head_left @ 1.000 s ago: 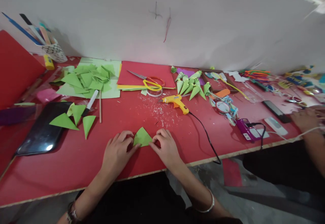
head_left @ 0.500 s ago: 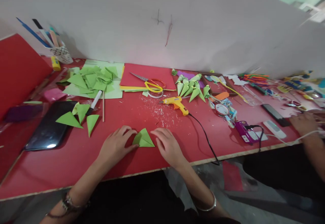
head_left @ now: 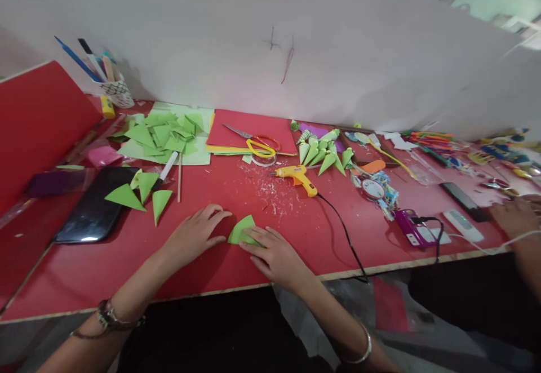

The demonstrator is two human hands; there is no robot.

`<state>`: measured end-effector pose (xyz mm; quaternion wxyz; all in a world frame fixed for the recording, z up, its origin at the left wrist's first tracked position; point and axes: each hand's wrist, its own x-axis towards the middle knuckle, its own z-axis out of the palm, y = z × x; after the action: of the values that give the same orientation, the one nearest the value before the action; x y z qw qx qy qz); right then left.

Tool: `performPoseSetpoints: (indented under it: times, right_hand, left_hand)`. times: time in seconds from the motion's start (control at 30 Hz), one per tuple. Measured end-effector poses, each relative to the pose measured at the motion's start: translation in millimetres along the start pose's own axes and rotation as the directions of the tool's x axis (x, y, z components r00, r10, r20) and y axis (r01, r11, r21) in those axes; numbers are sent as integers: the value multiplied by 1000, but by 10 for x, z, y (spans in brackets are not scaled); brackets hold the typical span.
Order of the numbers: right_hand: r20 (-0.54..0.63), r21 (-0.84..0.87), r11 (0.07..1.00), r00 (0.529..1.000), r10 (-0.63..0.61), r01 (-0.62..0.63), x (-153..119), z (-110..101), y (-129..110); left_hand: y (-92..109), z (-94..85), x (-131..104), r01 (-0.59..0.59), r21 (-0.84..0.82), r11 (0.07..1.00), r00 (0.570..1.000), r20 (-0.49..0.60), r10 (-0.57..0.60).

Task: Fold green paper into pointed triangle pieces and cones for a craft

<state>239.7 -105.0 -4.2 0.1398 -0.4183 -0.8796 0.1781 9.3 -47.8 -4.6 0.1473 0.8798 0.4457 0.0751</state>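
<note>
My right hand (head_left: 273, 252) lies over the right part of the folded green paper (head_left: 240, 231), fingers stretched flat on it; my left hand (head_left: 196, 235) is just off the paper's left side, thumb and fingers spread wide, holding nothing. The paper sits nearer me than the yellow glue gun (head_left: 298, 177) and left of it, one corner pointing away; its long axis I can't tell under my fingers. Red counter (head_left: 203, 274) shows on the glue gun's near-left side, out to the front edge.

Showing as a small light-green paper piece (head_left: 239, 230), lying on the red tabletop (head_left: 211, 272) below the frame's centre, narrowing upward, hiding partly beneath the right hand (head_left: 273, 252).
</note>
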Motion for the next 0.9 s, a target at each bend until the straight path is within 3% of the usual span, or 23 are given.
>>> performPoseSetpoints:
  times: [0.1, 0.2, 0.27, 0.77, 0.9]
  right_hand:
    - [7, -12, 1000, 1000, 26, -26, -37, -25, -22]
    - [1, -19, 999, 999, 43, -43, -46, -2, -42]
    - [1, -24, 998, 999, 51, -51, -45, 15, -48]
    - [-8, -74, 995, 998, 65, -65, -396, -187, 169]
    - [-56, -8, 998, 996, 66, -67, -399, -228, 231]
  left_hand:
    - [106, -5, -29, -101, 94, 990, 994, -27, 104]
    - [211, 28, -59, -296, 114, 948, 955, 52, 292]
    - [248, 39, -63, -342, 101, 934, 938, 88, 334]
    - [164, -16, -75, -359, -28, 933, 932, 52, 360]
    - [117, 27, -65, -351, -52, 935, 935, 41, 353]
